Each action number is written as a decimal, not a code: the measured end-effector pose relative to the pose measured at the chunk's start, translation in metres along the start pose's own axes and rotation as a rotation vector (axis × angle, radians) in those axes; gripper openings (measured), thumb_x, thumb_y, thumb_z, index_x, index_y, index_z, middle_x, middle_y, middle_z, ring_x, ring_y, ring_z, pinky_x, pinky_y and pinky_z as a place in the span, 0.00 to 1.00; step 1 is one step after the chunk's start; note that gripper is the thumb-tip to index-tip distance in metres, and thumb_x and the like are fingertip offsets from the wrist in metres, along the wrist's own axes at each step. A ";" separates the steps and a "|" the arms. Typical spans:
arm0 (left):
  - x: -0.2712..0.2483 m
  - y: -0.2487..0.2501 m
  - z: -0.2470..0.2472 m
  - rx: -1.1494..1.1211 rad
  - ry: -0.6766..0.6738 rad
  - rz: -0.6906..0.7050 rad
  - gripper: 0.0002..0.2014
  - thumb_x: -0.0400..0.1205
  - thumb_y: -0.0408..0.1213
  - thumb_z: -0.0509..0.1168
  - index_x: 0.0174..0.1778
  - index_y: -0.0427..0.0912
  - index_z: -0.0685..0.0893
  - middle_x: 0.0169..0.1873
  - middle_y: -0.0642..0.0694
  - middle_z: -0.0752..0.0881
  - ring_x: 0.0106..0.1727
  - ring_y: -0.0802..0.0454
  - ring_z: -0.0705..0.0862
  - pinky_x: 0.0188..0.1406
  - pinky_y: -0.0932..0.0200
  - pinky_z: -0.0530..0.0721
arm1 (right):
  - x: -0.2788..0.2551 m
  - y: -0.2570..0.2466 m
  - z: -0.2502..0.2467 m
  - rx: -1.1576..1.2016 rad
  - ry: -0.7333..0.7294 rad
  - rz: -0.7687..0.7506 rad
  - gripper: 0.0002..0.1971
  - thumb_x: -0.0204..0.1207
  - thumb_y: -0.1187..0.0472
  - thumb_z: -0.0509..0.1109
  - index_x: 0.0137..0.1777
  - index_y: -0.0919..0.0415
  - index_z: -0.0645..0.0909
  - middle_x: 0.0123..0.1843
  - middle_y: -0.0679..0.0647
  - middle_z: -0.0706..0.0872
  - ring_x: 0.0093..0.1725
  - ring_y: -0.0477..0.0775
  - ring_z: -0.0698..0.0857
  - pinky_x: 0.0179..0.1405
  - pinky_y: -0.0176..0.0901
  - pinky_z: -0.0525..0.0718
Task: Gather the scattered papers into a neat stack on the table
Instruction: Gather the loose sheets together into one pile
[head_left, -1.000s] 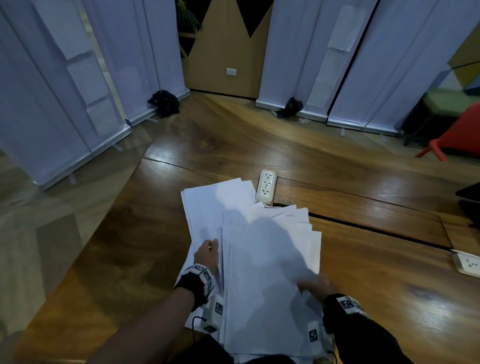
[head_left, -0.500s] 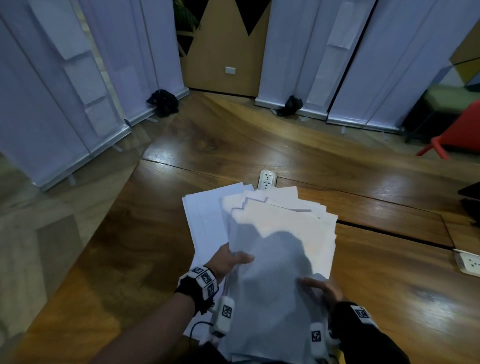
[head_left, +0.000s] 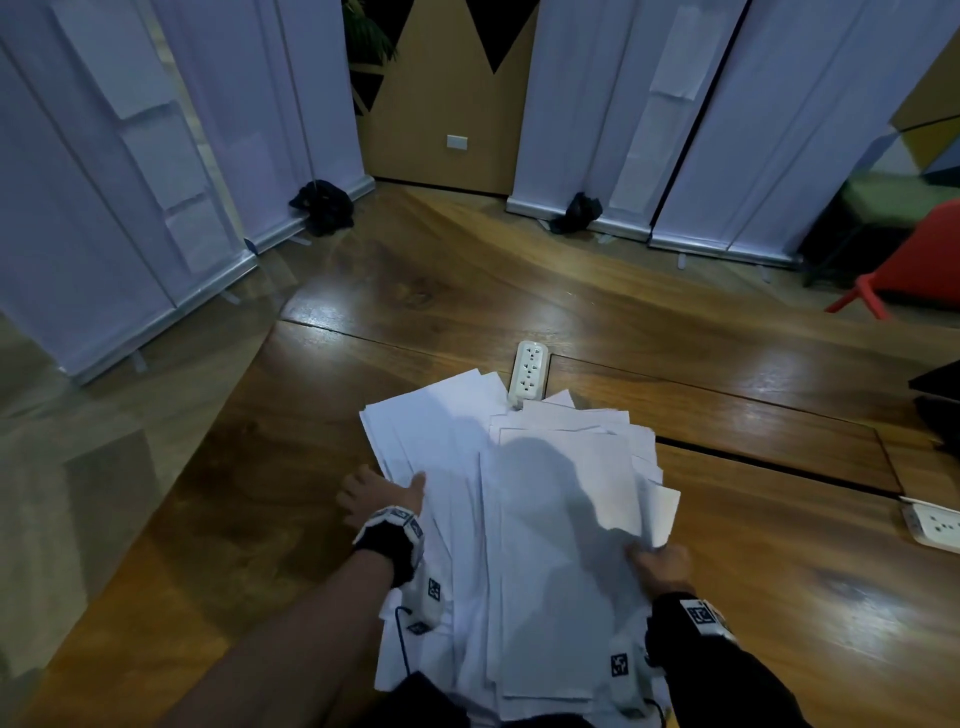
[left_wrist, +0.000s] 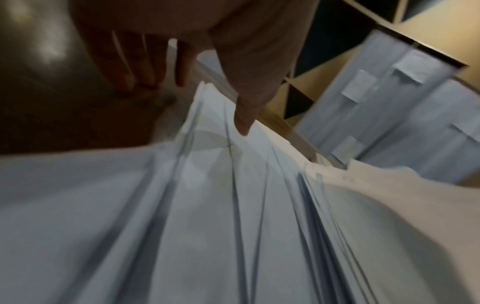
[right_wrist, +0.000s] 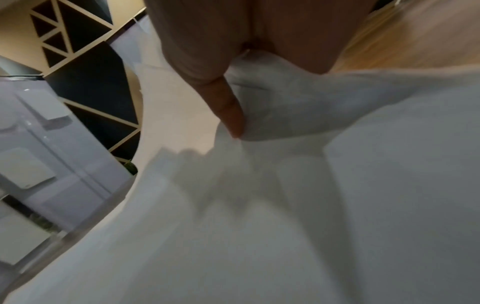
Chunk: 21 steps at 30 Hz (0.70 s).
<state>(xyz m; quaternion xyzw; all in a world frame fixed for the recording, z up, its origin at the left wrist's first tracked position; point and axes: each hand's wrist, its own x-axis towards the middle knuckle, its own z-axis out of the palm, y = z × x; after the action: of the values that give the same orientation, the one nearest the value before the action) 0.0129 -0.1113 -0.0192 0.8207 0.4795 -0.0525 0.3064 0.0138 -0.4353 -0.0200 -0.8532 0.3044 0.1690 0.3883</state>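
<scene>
A loose pile of white papers lies fanned out on the wooden table in front of me. My left hand is at the pile's left edge. Its thumb rests on the top sheets, and its fingers reach straight down to the table beside the papers. My right hand grips the right side of the upper bundle. There the thumb presses down on creased papers while the fingers curl underneath. The sheets' edges are uneven.
A white power strip lies just beyond the pile, touching its far edge. Another power strip and a dark object sit at the right edge. The table's left edge runs diagonally near my left arm. White banners and a red chair stand beyond.
The bundle held up half a second ago has come down onto the pile. My left hand let go of it and moved left to the pile's edge. My right hand keeps its grip.
</scene>
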 end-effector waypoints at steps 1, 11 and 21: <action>0.002 0.002 -0.002 -0.027 -0.048 -0.034 0.45 0.68 0.57 0.74 0.74 0.36 0.65 0.75 0.35 0.66 0.75 0.34 0.66 0.67 0.38 0.72 | 0.000 0.002 0.001 -0.010 0.008 0.002 0.18 0.74 0.67 0.72 0.55 0.86 0.82 0.49 0.76 0.87 0.48 0.70 0.87 0.46 0.57 0.83; -0.002 0.012 0.006 -0.256 -0.279 -0.017 0.30 0.77 0.46 0.70 0.68 0.28 0.75 0.68 0.32 0.80 0.68 0.35 0.79 0.67 0.48 0.79 | 0.003 0.004 -0.008 0.018 -0.113 0.061 0.14 0.71 0.63 0.73 0.50 0.73 0.77 0.41 0.63 0.83 0.43 0.63 0.83 0.43 0.51 0.82; 0.038 0.023 -0.083 -0.315 -0.169 0.212 0.30 0.80 0.51 0.65 0.60 0.22 0.78 0.60 0.27 0.83 0.61 0.31 0.82 0.62 0.42 0.81 | 0.004 -0.009 -0.017 0.074 -0.087 0.084 0.21 0.73 0.64 0.75 0.58 0.82 0.80 0.53 0.68 0.82 0.50 0.66 0.81 0.50 0.56 0.77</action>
<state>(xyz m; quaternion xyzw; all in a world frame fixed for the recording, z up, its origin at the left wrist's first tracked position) 0.0349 -0.0449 0.0441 0.8013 0.3653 -0.0130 0.4737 0.0232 -0.4448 -0.0063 -0.8167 0.3290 0.2107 0.4248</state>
